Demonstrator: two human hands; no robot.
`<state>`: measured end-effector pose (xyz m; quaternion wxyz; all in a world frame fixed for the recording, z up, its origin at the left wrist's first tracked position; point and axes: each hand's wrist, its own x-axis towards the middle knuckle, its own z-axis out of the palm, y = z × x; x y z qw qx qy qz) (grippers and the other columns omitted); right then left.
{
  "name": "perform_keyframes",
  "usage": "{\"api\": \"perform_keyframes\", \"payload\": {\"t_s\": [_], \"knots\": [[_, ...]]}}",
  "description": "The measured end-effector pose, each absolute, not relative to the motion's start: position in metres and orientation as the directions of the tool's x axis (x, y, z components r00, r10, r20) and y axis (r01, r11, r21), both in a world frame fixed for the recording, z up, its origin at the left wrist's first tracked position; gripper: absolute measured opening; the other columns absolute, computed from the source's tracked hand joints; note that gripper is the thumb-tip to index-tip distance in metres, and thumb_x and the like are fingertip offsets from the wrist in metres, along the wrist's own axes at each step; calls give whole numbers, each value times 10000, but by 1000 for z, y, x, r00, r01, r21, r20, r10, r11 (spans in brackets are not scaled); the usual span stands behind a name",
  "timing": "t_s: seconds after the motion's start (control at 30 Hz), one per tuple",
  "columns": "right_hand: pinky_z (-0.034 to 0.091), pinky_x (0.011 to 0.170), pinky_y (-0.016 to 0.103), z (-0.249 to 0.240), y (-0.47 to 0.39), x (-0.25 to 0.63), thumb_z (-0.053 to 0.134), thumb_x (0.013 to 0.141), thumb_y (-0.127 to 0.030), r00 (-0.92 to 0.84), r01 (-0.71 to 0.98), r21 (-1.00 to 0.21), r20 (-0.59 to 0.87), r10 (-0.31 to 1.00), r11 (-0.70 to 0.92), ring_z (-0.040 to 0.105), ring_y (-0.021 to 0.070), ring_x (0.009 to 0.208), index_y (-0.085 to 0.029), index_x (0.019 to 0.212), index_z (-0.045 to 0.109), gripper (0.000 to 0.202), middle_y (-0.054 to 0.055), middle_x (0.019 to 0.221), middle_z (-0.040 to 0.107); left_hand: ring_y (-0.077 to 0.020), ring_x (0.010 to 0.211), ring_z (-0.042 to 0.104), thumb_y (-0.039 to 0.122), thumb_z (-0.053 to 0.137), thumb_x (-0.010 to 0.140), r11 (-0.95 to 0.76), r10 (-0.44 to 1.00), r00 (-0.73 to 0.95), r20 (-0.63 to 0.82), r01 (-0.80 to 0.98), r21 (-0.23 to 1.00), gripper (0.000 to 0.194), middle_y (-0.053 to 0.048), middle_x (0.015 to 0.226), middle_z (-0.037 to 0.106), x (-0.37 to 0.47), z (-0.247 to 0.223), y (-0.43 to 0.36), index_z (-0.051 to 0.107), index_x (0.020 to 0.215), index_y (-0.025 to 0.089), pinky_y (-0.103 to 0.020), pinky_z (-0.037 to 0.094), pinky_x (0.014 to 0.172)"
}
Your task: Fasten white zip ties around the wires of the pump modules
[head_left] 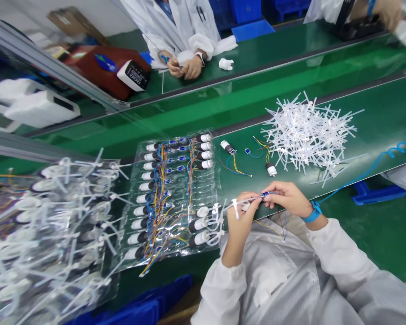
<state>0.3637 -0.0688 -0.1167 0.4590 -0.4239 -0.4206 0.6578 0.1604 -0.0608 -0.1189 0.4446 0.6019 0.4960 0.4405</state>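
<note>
My left hand (242,216) is closed around a white cylindrical part (246,206), mostly hidden by the fingers. A pale tube with a white fitting (236,207) sticks out to its left. Thumb and forefinger of my right hand (286,197) pinch a small blue circuit board (265,195), close to the left fingertips. Thin wires (284,230) hang below my hands. Just beyond them on the green bench lie two loose black-and-white cylinders, one upper left (227,146) and one nearer (271,169), with coloured wires and a small blue board (247,151).
A clear plastic tray (203,189) to the left holds rows of wired cylinders, several with tubes. Further left are more filled trays (54,225). A heap of white tubes (311,131) lies right of centre. A blue coiled hose (375,160) crosses the right. A co-worker's hands (186,67) rest opposite.
</note>
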Motion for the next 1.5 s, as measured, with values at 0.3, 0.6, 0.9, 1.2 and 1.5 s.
{"api": "perform_keyframes", "payload": {"t_s": [0.3, 0.6, 0.9, 1.2, 1.5], "knots": [[654, 727, 329, -120, -71, 363, 943, 872, -475, -215, -264, -937, -173, 961, -228, 774, 189, 708, -173, 1043, 852, 359, 57, 826, 836, -230, 828, 770, 317, 813, 947, -141, 983, 139, 123, 127, 982, 138, -62, 859, 815, 163, -121, -61, 866, 868, 216, -340, 610, 781], [673, 737, 337, -120, -68, 368, 962, 839, -485, -221, -237, -937, -204, 954, -255, 802, 207, 717, -167, 1031, 880, 380, 82, 834, 856, -236, 821, 776, 317, 817, 930, -119, 979, 177, 100, 96, 988, 150, -64, 843, 819, 165, -117, -58, 862, 822, 223, -362, 627, 805], [615, 589, 279, -115, -62, 363, 904, 877, -635, -242, -186, -958, -171, 955, -219, 733, 168, 584, -160, 896, 840, 480, 60, 727, 810, -238, 921, 776, 307, 833, 926, -167, 976, 151, 156, 67, 984, 111, -81, 962, 821, 165, -119, -60, 856, 952, 201, -364, 623, 873], [617, 674, 282, -117, -66, 365, 894, 909, -595, -251, -169, -972, -117, 961, -162, 741, 164, 663, -167, 1001, 839, 441, 51, 790, 818, -217, 858, 755, 309, 839, 925, -162, 984, 71, 160, 21, 986, 121, -71, 927, 802, 165, -126, -62, 834, 879, 198, -352, 616, 830], [573, 638, 271, -114, -68, 368, 899, 910, -529, -306, -152, -971, -133, 943, -186, 690, 151, 652, -167, 1001, 817, 383, 36, 789, 786, -206, 819, 756, 312, 841, 909, -93, 994, 56, 90, 49, 994, 135, -70, 906, 810, 164, -125, -64, 824, 853, 190, -335, 625, 806]]}}
